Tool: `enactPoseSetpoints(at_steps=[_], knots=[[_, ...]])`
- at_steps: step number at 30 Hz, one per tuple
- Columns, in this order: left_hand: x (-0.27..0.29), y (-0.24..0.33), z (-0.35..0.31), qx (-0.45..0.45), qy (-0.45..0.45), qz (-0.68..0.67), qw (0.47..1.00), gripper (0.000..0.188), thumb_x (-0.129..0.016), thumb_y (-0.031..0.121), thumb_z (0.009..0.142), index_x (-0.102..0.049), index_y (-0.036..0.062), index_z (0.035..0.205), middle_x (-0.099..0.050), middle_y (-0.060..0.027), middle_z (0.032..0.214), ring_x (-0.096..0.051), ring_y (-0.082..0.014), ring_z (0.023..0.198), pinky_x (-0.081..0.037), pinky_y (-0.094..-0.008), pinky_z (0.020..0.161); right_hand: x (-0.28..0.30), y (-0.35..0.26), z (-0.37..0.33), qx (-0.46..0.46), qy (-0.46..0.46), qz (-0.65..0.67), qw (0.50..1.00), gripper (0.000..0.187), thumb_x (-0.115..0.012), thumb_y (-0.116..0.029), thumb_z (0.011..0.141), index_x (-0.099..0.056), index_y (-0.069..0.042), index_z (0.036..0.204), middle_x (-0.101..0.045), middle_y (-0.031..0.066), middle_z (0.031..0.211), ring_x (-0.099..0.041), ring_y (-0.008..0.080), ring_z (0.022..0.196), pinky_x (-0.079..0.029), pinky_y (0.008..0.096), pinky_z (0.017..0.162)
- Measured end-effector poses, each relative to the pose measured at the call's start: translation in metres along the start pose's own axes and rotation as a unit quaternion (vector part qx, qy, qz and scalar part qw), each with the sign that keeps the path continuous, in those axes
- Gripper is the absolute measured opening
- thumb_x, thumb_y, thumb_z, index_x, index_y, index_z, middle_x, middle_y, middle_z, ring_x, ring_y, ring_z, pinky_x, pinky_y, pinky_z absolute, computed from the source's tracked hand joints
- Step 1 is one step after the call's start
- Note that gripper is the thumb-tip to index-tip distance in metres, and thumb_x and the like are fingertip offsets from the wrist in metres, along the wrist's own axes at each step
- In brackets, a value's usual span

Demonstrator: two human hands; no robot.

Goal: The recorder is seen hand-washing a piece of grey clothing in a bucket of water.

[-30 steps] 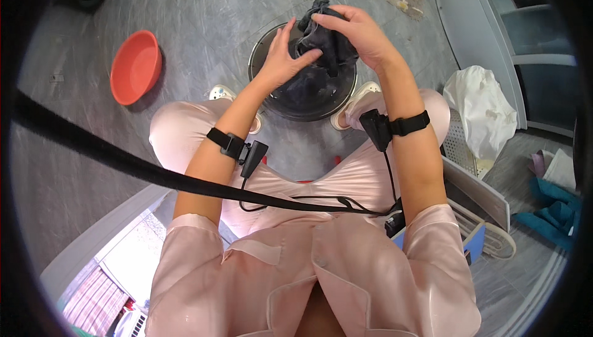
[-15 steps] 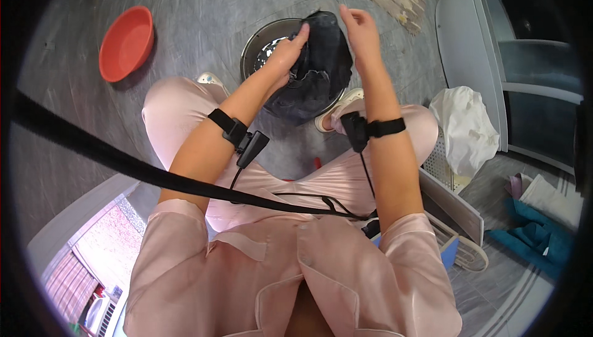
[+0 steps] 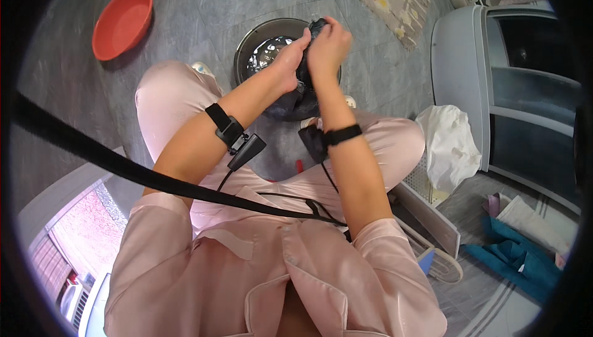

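A wet black cloth [image 3: 304, 75] is bunched between my hands above a dark metal basin [image 3: 243, 44] of water on the floor. My left hand [image 3: 291, 62] closes on the cloth's left side, its thumb pointing up. From the other side my right hand [image 3: 329, 48] wraps its fingers round the upper end. Part of the cloth hangs down into the basin's near side. The exact shape of the cloth is hidden by my hands.
A red plastic basin [image 3: 122, 22] sits on the floor at the far left. A patterned mat [image 3: 395, 5] lies at the far right, near a grey cabinet with dark panels [image 3: 460, 59]. At right are a white plastic bag [image 3: 450, 145] and teal cloth [image 3: 513, 257].
My right hand, open and beside the cloth before, has come left and closed round it. The spread cloth is now squeezed into a narrow bundle.
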State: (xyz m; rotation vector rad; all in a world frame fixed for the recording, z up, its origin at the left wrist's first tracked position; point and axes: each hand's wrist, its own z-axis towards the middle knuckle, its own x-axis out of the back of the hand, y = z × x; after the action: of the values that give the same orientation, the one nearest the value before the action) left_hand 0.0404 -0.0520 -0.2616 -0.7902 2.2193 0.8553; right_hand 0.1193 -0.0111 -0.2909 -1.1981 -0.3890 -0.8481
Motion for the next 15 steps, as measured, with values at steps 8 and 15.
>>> enactPoseSetpoints(at_steps=[8, 15], knots=[[0.002, -0.013, 0.006, 0.031, 0.031, 0.007, 0.999, 0.045, -0.042, 0.045, 0.095, -0.058, 0.0071, 0.113, -0.064, -0.0084, 0.111, -0.062, -0.0212, 0.097, -0.048, -0.04, 0.085, 0.004, 0.026, 0.014, 0.008, -0.051, 0.061, 0.997, 0.018, -0.049, -0.015, 0.089, -0.063, -0.006, 0.093, -0.061, 0.0146, 0.088, -0.056, 0.0327, 0.09, -0.04, 0.043, 0.081], [0.018, -0.01, 0.007, -0.043, 0.008, 0.038, 0.998, 0.038, -0.04, 0.041, 0.097, -0.058, 0.0099, 0.11, -0.062, -0.0061, 0.111, -0.058, -0.0156, 0.102, -0.046, -0.0328, 0.086, 0.017, -0.023, -0.029, 0.113, -0.044, 0.024, 0.992, 0.018, -0.051, -0.014, 0.088, -0.064, -0.01, 0.099, -0.057, 0.0092, 0.1, -0.048, 0.0286, 0.096, -0.033, 0.0405, 0.09]])
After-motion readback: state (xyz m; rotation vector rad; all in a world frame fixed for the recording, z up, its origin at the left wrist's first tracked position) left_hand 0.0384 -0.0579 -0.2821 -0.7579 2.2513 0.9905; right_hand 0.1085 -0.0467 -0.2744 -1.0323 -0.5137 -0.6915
